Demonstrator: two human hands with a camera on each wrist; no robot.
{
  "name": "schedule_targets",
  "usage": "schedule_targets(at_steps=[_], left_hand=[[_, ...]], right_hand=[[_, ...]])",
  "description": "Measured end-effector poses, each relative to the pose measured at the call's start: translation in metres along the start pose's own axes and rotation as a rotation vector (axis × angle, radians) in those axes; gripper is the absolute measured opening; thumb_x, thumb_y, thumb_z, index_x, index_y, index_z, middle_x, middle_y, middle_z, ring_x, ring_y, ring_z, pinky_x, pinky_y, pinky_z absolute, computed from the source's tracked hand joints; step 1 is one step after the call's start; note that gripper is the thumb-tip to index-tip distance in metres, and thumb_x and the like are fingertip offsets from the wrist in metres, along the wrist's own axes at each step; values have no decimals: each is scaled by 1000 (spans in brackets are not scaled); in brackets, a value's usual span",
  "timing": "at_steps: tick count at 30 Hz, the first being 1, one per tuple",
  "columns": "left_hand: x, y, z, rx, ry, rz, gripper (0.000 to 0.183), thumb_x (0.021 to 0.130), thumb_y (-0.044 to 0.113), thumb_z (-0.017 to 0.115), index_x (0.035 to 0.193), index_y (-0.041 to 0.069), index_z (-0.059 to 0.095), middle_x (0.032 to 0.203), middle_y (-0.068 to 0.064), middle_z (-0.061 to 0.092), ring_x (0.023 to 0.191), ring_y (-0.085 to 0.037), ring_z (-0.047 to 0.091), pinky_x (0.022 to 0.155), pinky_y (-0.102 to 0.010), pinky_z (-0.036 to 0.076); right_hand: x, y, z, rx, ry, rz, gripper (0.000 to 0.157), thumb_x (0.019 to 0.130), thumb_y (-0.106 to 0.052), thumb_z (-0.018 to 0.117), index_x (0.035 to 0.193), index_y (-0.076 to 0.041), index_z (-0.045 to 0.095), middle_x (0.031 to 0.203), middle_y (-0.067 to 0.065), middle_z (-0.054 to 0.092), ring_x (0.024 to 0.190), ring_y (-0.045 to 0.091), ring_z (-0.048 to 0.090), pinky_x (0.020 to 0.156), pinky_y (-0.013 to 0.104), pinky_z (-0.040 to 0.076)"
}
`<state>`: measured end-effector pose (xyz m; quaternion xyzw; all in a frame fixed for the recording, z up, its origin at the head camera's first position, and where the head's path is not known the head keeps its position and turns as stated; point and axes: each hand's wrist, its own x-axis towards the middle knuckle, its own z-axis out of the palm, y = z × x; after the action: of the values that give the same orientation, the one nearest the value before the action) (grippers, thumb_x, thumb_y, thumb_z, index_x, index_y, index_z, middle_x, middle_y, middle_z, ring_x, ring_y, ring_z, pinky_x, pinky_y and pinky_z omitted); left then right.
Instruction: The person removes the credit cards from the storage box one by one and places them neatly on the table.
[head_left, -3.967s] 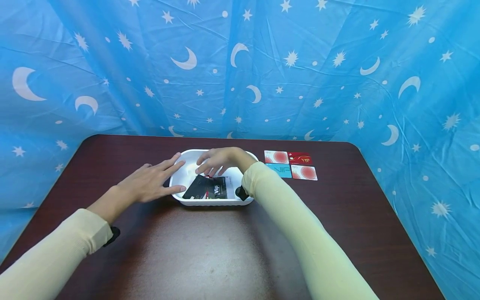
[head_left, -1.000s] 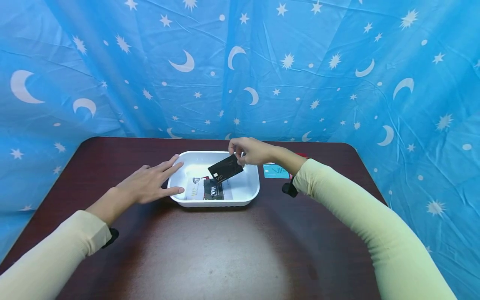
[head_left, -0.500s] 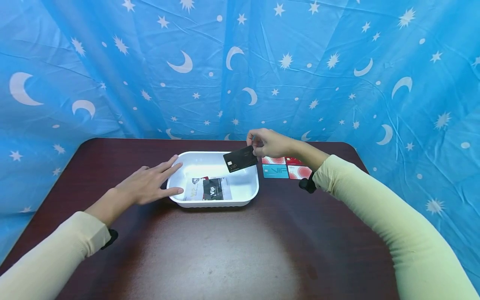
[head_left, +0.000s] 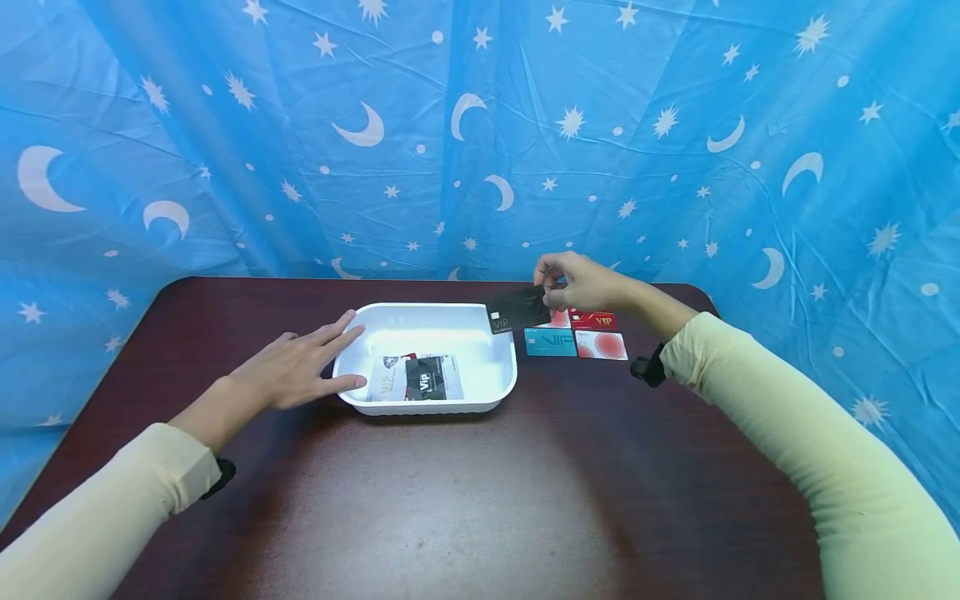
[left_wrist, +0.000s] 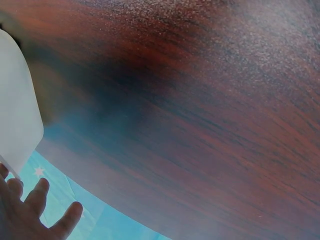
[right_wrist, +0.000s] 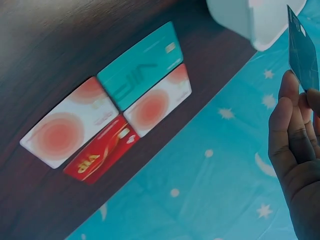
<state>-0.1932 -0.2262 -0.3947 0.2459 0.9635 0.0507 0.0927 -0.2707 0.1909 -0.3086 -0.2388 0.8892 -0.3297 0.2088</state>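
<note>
The right hand (head_left: 581,285) pinches a black oblong card (head_left: 517,311) near the white plastic tray (head_left: 427,407), far right corner; the left hand (head_left: 296,368) spreads its fingers along the left edge.

"VIP" appears in small letters near a corner of the black card (head_left: 517,312) pinched in the right hand (head_left: 588,284). The same word runs large across the blue card (head_left: 550,342) on the surface (head_left: 450,492) and in gold on the red card (head_left: 592,321) nearby. Inside the white tray (head_left: 427,408), "Vip" shows in white on a dark card (head_left: 425,380), "VIP" in gold on a pale card (head_left: 386,382). Print on two white cards with red circles (right_wrist: 59,134) is too small to read.
</note>
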Motion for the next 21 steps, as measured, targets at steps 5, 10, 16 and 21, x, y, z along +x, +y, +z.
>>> schedule_targets(at_steps=[5,10,16,21], left_hand=[[0,0,0,1,-6,-1,92,92,71,46,158,10,27,163,-19,19,138,-44,41,103,-73,30],[0,1,-1,-3,-7,3,91,93,71,45,158,10,27,163,-19,20,137,-45,41,104,-73,29],[0,0,-1,-12,-12,1,91,92,71,46,158,10,27,163,-19,19,137,-45,41,104,-73,28],[1,0,2,-13,-3,-8,92,92,71,47,158,10,27,163,-19,20,137,-45,41,104,-73,28]], right_hand=[[-10,17,-3,-6,10,-5,16,94,7,55,110,5,51,84,17,59,74,26,67,70,35,55],[-17,35,0,-18,15,-4,16,93,8,58,107,5,52,82,15,60,74,25,67,71,37,55],[-26,54,9,-21,6,8,15,92,10,55,106,6,53,80,15,62,78,35,69,73,38,58],[-30,66,19,19,-12,32,14,91,11,56,104,7,52,83,17,58,80,39,70,76,44,60]])
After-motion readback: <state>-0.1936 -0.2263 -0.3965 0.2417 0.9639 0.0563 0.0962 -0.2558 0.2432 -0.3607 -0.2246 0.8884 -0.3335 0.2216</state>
